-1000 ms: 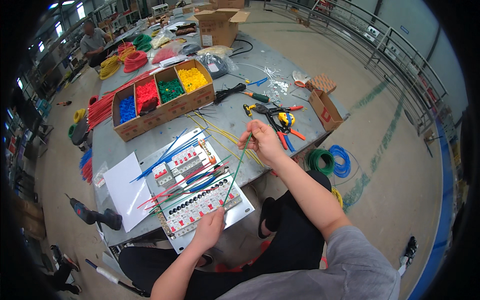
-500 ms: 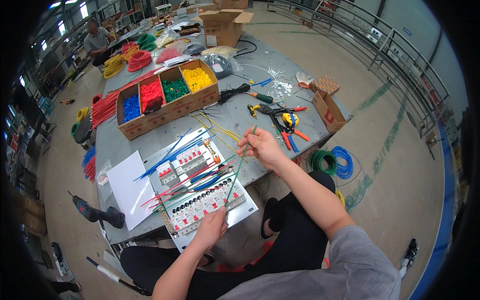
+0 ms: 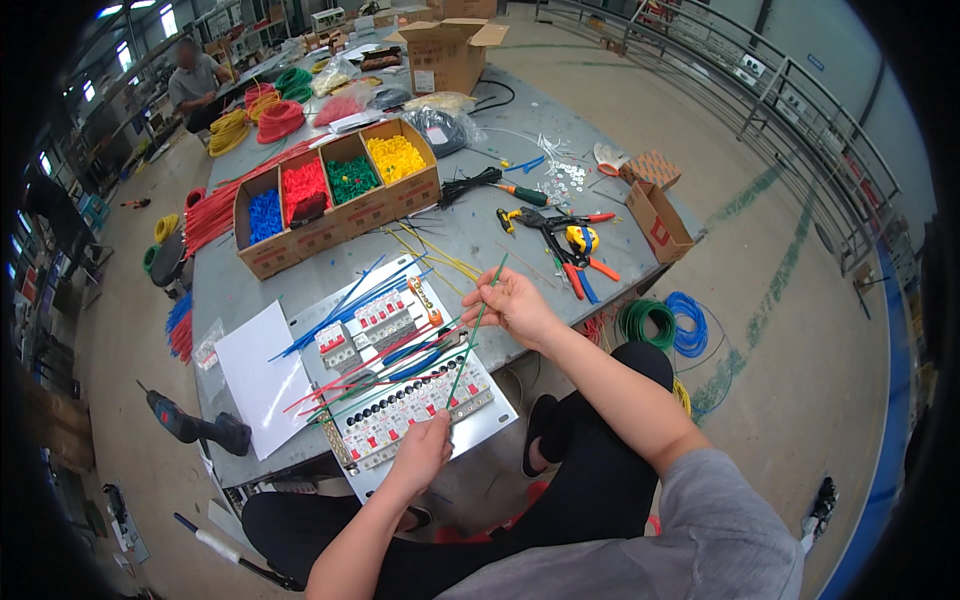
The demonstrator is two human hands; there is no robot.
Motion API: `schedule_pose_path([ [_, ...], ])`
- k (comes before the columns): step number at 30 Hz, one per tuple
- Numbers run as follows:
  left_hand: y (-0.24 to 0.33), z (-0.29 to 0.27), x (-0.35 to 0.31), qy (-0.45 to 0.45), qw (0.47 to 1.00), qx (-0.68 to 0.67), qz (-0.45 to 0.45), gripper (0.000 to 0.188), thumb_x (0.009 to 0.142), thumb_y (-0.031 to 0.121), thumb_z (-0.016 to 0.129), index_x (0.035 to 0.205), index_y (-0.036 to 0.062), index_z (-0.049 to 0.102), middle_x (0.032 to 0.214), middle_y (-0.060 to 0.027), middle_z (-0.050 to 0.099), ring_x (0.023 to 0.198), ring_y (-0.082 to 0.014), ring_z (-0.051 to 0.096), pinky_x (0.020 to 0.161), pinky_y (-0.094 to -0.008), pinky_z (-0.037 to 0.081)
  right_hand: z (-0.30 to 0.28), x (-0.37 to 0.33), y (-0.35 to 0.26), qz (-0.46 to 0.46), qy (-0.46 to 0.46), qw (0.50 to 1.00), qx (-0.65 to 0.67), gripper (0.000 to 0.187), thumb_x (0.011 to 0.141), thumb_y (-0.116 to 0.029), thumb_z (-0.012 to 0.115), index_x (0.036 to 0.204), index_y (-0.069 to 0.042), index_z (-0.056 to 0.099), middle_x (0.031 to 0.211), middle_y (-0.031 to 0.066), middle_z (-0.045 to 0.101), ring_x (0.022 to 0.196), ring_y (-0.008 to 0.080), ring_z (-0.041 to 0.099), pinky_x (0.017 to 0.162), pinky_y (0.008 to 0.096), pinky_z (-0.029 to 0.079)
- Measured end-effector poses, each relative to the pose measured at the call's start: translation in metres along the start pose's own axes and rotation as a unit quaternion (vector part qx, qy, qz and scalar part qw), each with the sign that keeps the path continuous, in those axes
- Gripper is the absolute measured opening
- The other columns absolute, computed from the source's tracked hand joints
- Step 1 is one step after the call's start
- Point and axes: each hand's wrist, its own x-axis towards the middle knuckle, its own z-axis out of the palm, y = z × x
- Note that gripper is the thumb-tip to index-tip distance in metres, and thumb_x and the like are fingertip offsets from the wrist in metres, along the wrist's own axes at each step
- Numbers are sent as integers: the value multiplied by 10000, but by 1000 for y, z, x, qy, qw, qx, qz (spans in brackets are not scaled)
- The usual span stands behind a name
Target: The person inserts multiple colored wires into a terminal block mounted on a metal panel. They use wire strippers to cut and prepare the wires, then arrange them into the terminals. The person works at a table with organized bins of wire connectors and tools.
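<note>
Green wire (image 3: 468, 357): slants over breaker row (image 3: 415, 414), pinched low by fingers of left hand (image 3: 424, 448), high by those of right hand (image 3: 513, 306). Could catch on blue-handled pliers (image 3: 412, 371) just beyond breaker row if swept low; could bow if squeezed endwise.

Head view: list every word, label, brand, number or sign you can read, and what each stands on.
None can be read surely.
Row of breakers: tiny marks, too small.
Divided cardboard box: print on its front, too small.
Tall open carton: white label, too small.
Small open box: red mark, too blurred.
Blue wall sign: too blurred.
</note>
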Motion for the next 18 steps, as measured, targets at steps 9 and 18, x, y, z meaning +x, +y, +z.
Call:
schedule_pose_path([
  [9, -21, -5, 9, 45, 990, 102, 82, 506, 1125, 416, 444, 728, 108, 505, 547, 43, 394, 458, -90, 329, 449, -307, 256, 1, -1, -15, 26, 23, 999, 23, 226, 1133, -232, 441, 1211, -28, 497, 1098, 213, 703, 910, 327, 767, 790, 406, 656],
  [18, -1, 3, -4, 106, 948, 279, 114, 596, 1109, 416, 427, 866, -68, 677, 724, -281, 646, 715, -437, 651, 718, -489, 489, -5, -1, -5, -15, 62, 998, -22, 263, 1133, -252, 445, 1171, -12, 545, 1054, 212, 714, 875, 322, 765, 768, 411, 651],
])
